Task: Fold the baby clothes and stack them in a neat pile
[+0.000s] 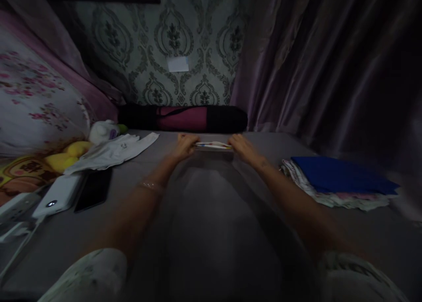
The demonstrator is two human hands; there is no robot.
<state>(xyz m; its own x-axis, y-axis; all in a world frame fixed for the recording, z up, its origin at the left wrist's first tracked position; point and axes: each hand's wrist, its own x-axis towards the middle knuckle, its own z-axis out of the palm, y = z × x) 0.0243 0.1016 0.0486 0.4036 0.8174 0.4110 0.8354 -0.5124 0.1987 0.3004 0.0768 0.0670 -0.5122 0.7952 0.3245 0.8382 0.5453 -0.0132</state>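
Both my arms reach out over the grey bed surface. My left hand (185, 146) is closed on the left end of a thin white cloth with small coloured spots (214, 145). At its other end, my right hand (243, 146) grips with curled fingers. The cloth is stretched between the hands and shows almost edge-on, so its full shape is hidden. Dim light and some blur hide the fingertips.
Folded clothes topped by a blue piece (343, 174) lie at right. To the left are a white garment (115, 152), a black phone (94, 188), a white power bank (59, 196) with cable, and plush toys (67, 156). A black-and-maroon roll bag (183, 118) lies against the wall.
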